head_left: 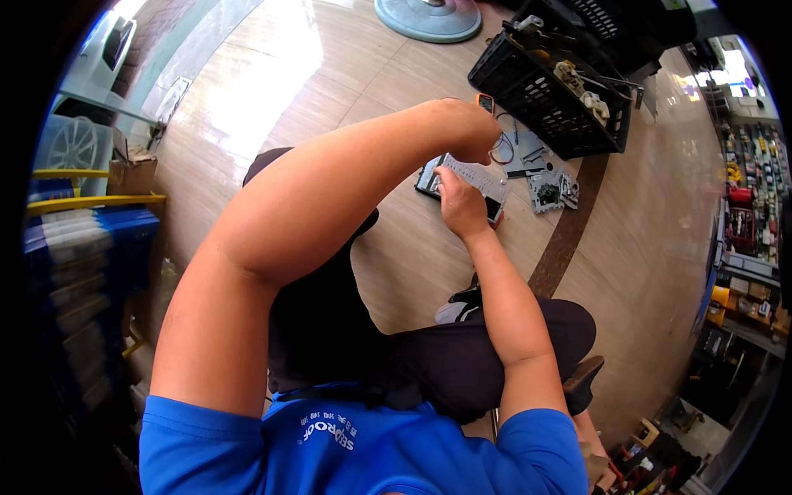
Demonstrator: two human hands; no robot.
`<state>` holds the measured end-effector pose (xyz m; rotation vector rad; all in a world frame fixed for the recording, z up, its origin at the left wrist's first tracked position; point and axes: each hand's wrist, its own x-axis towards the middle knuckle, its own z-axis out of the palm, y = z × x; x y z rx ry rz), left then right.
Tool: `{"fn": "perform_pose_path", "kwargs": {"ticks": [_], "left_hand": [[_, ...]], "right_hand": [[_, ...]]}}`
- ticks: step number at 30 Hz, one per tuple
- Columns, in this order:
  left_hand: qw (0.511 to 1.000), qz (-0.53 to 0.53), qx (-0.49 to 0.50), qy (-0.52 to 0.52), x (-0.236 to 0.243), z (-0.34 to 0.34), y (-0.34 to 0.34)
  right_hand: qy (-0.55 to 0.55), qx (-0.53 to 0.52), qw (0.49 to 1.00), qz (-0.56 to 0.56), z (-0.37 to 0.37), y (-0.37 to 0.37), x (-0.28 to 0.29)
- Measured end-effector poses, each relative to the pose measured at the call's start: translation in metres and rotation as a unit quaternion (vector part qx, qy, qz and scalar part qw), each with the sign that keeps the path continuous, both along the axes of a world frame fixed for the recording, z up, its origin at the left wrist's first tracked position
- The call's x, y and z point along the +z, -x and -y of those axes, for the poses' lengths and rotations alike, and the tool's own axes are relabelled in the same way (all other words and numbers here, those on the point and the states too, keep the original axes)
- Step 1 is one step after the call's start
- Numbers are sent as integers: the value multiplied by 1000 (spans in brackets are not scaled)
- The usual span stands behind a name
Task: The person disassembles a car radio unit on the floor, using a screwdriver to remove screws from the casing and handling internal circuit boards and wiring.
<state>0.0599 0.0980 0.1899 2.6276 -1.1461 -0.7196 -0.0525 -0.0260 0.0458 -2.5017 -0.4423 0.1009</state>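
We see both bare hands working low over a tiled floor (371, 239), toward its far side and left of the dark brown strip (582, 206) that runs across it. Between and beneath them lies a flat rectangular device (481, 175), pale on top with black edges, partly hidden by the hands. Our left hand (477, 134) comes across from the left and hangs bent above the device's far edge; its fingers are mostly out of sight, so we cannot tell whether it grips anything. Our right hand (462, 202) is over the device's near side, fingers partly curled and a tip stretched toward its left part; we cannot tell whether it is closed on something. Just right of the device, near the strip, lie grey metal plates (518, 167) and a small greenish board assembly (545, 195), with a thin cable (497, 152) looping close to the left hand. Beyond that hand is an orange-edged handheld instrument (485, 102), beside a black slatted crate (540, 103) filled with assorted parts. Toward the floor's far edge stands a round pale-blue base (429, 20).
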Motion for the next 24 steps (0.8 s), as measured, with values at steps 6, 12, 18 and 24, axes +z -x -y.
{"fn": "perform_pose_path", "kwargs": {"ticks": [6, 12, 18, 24], "left_hand": [[999, -25, -17, -13, 5, 1, 3], [1000, -13, 4, -3, 0, -1, 3], [1000, 1, -23, -3, 17, -2, 8], [999, 8, -32, -2, 11, -4, 7]], "right_hand": [[34, -39, 998, 28, 4, 0, -3], [-12, 24, 999, 39, 3, -3, 2], [41, -3, 999, 24, 6, -1, 2], [56, -25, 998, 11, 2, -2, 2]]}}
